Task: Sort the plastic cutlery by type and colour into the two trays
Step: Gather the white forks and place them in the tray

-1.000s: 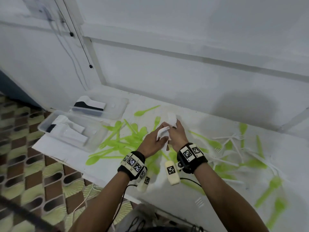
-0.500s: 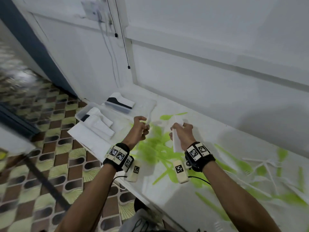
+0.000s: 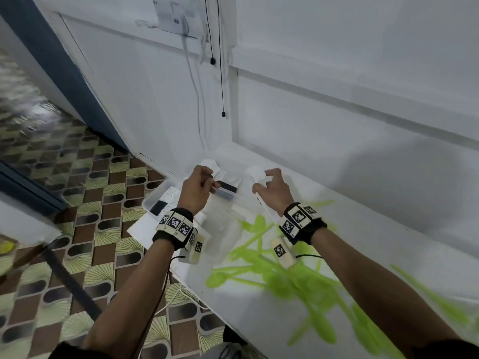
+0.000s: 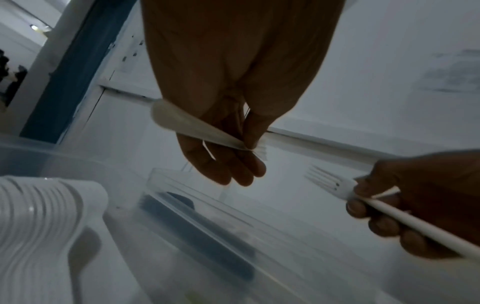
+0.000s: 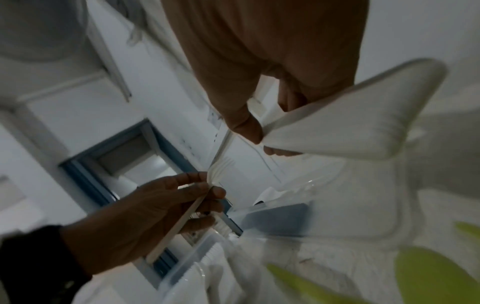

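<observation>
My left hand (image 3: 207,177) pinches a white fork (image 4: 197,131) above the two clear trays, tines away from me. To its right, my right hand (image 3: 261,180) grips a small bunch of white forks (image 5: 337,125), handles fanned back toward the wrist. The near tray (image 3: 153,200) holds stacked white cutlery (image 4: 39,216) and a black stack. In the far tray (image 3: 239,195) lies another black stack (image 3: 228,190). A pile of green cutlery (image 3: 272,260) covers the table under my right wrist.
The trays sit at the table's left end, on a white sheet (image 3: 142,229), with tiled floor (image 3: 77,203) beyond the edge. A white wall runs close behind. Two black cables (image 3: 221,114) hang down it above the trays.
My hands parted and moved left from over the green pile to above the trays, each with white forks. The head view swung left with them.
</observation>
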